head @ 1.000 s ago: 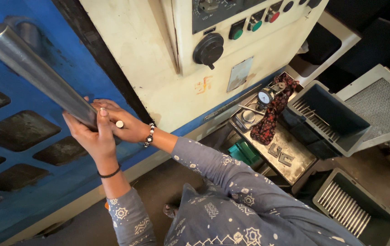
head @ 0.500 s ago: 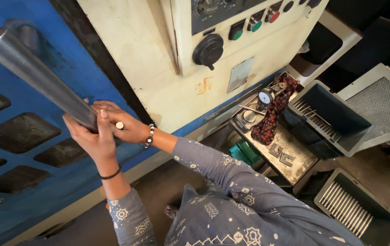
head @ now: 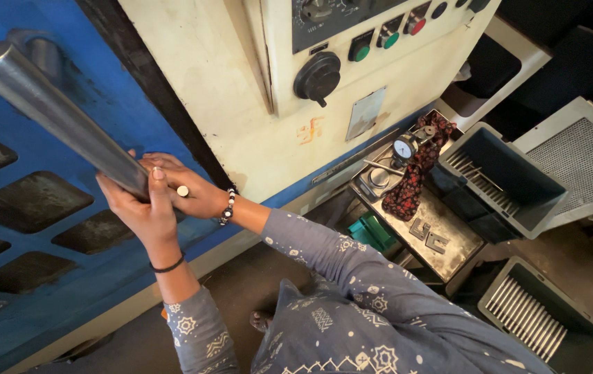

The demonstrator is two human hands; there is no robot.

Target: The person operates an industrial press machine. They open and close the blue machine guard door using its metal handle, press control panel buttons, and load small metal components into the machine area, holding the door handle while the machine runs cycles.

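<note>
A long grey metal handle bar [head: 54, 114] runs along the blue machine door [head: 40, 228]. My left hand [head: 137, 204] is wrapped around the bar's lower end. My right hand [head: 189, 190] rests just beside it against the bar's end and holds a small pale metal cylinder [head: 183, 190] between its fingers. The right wrist wears a beaded bracelet, the left a thin black band.
A cream control panel [head: 352, 41] with a black rotary knob and coloured buttons stands to the right. Below lie a steel tray table [head: 442, 242] with a dial gauge [head: 403, 147] and a dark red cloth, a grey bin [head: 500, 183], and a crate of metal rods [head: 538, 322].
</note>
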